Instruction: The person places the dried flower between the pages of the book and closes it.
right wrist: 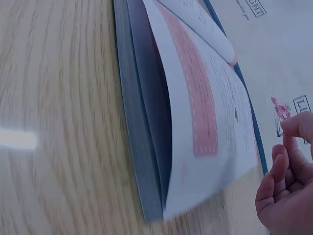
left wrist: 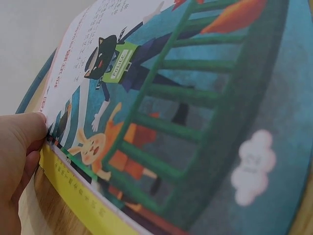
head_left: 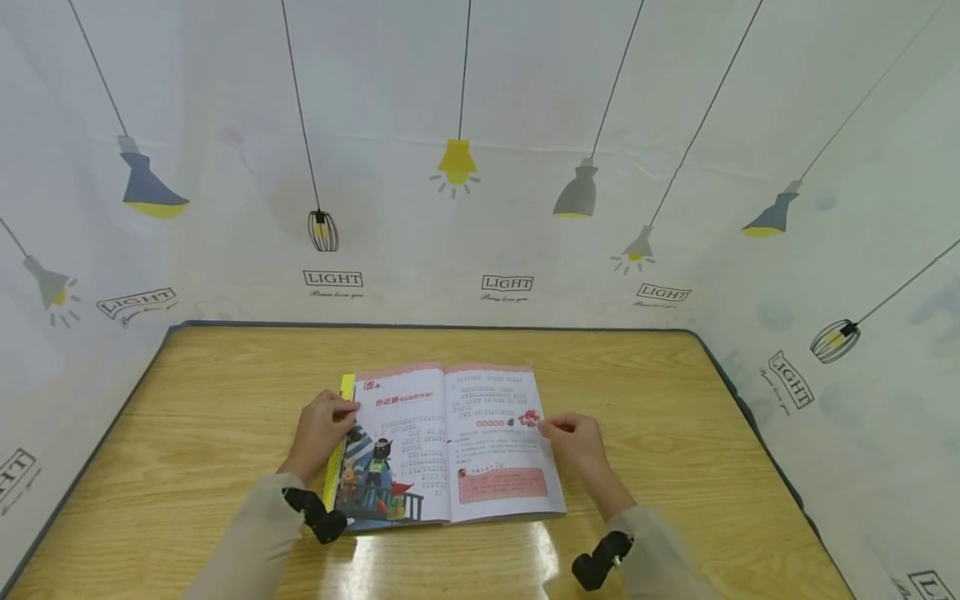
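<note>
An open picture book point(head_left: 506, 458) lies on the wooden table, its left page showing a cartoon cat in police clothes. My left hand point(head_left: 318, 429) grips the book's left edge, thumb on the page and fingers at the yellow border point(left wrist: 88, 213). Over the right page's outer edge, my right hand point(head_left: 581, 446) pinches a small, thin, red flower-shaped piece point(right wrist: 281, 111) with fine dark lines, like a bookmark. In the right wrist view the right-hand page point(right wrist: 227, 112) bows up, with a gap beneath it. The lower part of the piece is hidden by my fingertips.
The wooden table point(head_left: 660, 400) extends around the book and ends at a dark edge. White sheeting point(head_left: 420, 242) printed with lamps and the word LIGHT rises behind it and at both sides. Light reflects off the tabletop near me.
</note>
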Tool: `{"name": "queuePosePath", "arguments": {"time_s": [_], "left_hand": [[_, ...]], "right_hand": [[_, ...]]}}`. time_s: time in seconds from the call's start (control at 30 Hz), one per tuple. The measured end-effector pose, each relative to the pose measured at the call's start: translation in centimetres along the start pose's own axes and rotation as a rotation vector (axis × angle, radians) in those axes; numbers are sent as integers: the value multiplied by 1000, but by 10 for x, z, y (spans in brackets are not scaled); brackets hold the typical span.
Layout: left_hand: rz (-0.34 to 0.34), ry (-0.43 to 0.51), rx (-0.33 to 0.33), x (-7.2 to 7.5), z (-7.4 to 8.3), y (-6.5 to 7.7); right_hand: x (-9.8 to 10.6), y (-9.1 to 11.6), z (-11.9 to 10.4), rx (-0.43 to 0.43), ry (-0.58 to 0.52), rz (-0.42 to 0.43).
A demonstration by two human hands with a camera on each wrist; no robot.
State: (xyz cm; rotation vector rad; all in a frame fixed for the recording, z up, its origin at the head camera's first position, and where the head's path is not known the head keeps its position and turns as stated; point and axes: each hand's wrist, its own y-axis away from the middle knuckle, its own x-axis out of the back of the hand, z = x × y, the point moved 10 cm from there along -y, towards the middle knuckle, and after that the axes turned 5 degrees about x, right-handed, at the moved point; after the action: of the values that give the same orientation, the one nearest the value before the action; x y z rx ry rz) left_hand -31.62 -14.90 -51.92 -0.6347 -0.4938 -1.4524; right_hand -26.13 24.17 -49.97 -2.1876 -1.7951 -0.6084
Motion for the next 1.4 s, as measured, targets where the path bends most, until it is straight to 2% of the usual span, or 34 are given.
{"name": "queuePosePath", "arguments": {"time_s": [0.23, 0.5, 0.7, 0.9, 1.13, 1.4], "left_hand": [[-10, 15, 4, -1, 0, 1], [17, 35, 0, 1, 3, 2], [-17, 14, 23, -1, -1, 1], [-16, 19, 24, 0, -1, 1], [-6, 20, 9, -1, -2, 1], [-4, 14, 5, 0, -2, 1]], "right_hand": [[-30, 3, -12, -10, -54, 11], [-58, 5, -24, -9, -86, 29], [-72, 6, -34, 11, -95, 70], [-83, 10, -36, -16, -117, 118], [-98, 10, -27, -62, -118, 115], [-103, 11, -23, -100, -71, 110]]}}
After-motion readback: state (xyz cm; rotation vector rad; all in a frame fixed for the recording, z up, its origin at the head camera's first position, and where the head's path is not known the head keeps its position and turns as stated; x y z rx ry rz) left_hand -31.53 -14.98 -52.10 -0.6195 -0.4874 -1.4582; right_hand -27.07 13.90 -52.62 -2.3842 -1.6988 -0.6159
